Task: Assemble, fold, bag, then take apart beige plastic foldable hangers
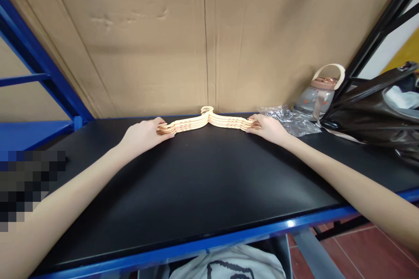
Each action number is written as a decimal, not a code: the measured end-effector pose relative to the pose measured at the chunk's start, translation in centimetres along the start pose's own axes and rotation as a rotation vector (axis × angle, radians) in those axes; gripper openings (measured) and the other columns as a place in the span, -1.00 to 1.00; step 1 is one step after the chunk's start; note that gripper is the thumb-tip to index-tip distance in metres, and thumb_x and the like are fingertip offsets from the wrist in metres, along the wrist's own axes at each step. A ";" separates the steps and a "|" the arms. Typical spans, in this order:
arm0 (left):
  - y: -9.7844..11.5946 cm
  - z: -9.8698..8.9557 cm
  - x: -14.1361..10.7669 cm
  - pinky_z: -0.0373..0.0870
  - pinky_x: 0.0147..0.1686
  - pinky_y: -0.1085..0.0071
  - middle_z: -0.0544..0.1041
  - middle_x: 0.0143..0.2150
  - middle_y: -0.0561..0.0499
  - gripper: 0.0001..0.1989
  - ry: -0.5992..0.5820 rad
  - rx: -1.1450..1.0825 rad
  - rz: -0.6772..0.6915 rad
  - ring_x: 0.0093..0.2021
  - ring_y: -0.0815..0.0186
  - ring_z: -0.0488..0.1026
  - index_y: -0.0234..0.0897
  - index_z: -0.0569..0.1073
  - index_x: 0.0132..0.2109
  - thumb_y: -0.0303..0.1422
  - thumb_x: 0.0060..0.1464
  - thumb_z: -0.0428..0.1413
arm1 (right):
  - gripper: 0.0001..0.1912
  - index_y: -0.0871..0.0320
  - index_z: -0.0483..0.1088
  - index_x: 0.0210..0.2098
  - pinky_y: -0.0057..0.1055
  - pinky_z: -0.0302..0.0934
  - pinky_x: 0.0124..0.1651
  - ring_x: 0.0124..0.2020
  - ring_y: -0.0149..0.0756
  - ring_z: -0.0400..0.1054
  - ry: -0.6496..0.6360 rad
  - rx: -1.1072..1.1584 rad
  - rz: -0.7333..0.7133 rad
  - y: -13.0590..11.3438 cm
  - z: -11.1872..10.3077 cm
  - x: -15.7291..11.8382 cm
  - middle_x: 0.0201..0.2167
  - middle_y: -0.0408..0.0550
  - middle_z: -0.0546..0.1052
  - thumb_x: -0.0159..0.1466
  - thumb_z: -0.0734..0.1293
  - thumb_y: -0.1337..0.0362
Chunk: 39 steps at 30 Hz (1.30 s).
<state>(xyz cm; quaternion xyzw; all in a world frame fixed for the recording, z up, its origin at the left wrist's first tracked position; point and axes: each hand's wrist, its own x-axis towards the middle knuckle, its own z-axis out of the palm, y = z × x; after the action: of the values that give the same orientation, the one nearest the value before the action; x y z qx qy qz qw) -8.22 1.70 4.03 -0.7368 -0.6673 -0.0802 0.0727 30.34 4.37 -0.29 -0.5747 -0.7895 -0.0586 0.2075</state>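
Cardboard (147,30) fills the top of the frame, upright behind the surface (196,183); probably serves as a screen. Surface runs dark and broad across the middle. Dark bag (366,117) at far right, likely parked at that end to stay out of your reach path. Cloth (229,263) at bottom centre, below the surface's front edge. Hangers (193,123): cream, one nested stack at frame centre, near the surface's back edge, arms spread left and right. Plastic wrapper (291,120) and bottle (316,96) stand right of centre, between the stack and the bag, apparently set aside. Your left hand (144,133) and right hand (270,128) take opposite ends of the stack. Each grip is closed on its end, thumb on the near side, fingers on the far side; that probably squares the layers and stops them fanning.

Not clear: bag cut off by the right edge. Cloth cut off at the bottom, its kind uncertain. A blocked-out patch hides something at lower left. Your fingers cover the hanger ends. Hooks (207,109) overlap, so no firm count. Can't tell whether the stack rests or is slightly raised.
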 end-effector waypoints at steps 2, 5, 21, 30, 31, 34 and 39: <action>0.1 0.0 -0.1 0.36 -0.25 0.20 0.57 -0.16 -0.17 -0.50 0.000 0.012 0.008 -0.14 -0.09 0.51 -0.21 0.37 -0.04 0.06 0.04 -0.01 | -0.65 0.11 0.38 -0.05 -0.26 0.28 -0.12 -0.11 -0.08 0.44 0.000 0.000 -0.010 0.0 0.0 0.0 -0.11 0.00 0.53 0.21 0.36 0.10; 0.1 0.0 -0.1 0.36 -0.26 0.20 0.57 -0.16 -0.17 -0.51 -0.002 0.031 0.013 -0.14 -0.09 0.51 -0.21 0.37 -0.04 0.05 0.05 -0.01 | -0.65 0.12 0.38 -0.05 -0.25 0.28 -0.11 -0.12 -0.09 0.43 -0.001 0.002 -0.020 0.0 -0.1 -0.1 -0.13 0.01 0.51 0.22 0.35 0.10; 1.0 0.0 -0.9 0.27 0.04 0.05 0.41 0.10 -0.33 -0.32 0.233 0.115 0.197 0.12 -0.16 0.31 -0.43 0.30 0.15 0.04 0.09 -0.04 | -0.34 0.15 0.16 0.23 0.03 0.17 0.08 0.08 0.12 0.27 0.018 -0.065 -0.089 -1.2 -0.8 -1.0 0.06 0.18 0.39 0.26 0.26 -0.05; 7.6 2.2 -5.0 0.00 0.31 0.12 0.09 0.38 -0.19 -0.32 0.102 -0.159 0.556 0.38 0.07 -0.02 -0.34 0.11 0.33 0.03 0.25 -0.22 | -0.30 0.07 -0.03 0.35 -0.03 0.02 0.28 0.30 -0.02 0.04 -0.006 0.114 -0.414 -7.9 -2.1 -3.7 0.28 0.10 0.18 0.34 0.11 -0.11; 8.0 2.6 -5.3 0.01 0.31 0.10 0.06 0.39 -0.21 -0.29 0.039 -0.166 0.562 0.38 0.05 -0.04 -0.36 0.09 0.34 0.05 0.25 -0.23 | -0.28 0.10 -0.04 0.36 -0.03 -0.01 0.30 0.33 -0.02 -0.01 -0.070 0.138 -0.439 -8.4 -2.0 -4.1 0.32 0.11 0.13 0.34 0.11 -0.13; 8.0 3.0 -5.4 0.05 0.29 0.08 0.06 0.38 -0.22 -0.26 -0.105 -0.166 0.537 0.37 0.03 0.01 -0.38 0.11 0.34 0.08 0.24 -0.24 | -0.22 0.17 -0.01 0.35 0.01 -0.10 0.34 0.37 0.01 -0.14 -0.288 0.169 -0.442 -9.3 -1.6 -5.0 0.36 0.15 0.02 0.33 0.07 -0.19; 6.8 2.4 -4.7 0.02 0.29 0.12 0.07 0.38 -0.13 -0.30 -0.164 -0.119 0.511 0.36 0.07 0.04 -0.29 0.11 0.35 0.07 0.25 -0.25 | -0.20 0.25 0.05 0.33 0.02 -0.16 0.35 0.37 0.04 -0.14 -0.419 0.164 -0.414 -8.9 -1.4 -4.8 0.36 0.18 -0.01 0.32 0.06 -0.20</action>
<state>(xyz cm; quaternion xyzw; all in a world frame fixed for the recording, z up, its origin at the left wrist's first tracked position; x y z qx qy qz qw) -1.86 -3.03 0.66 -0.8882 -0.4577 -0.0385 -0.0072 23.64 -3.35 0.41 -0.3827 -0.9174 0.0840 0.0694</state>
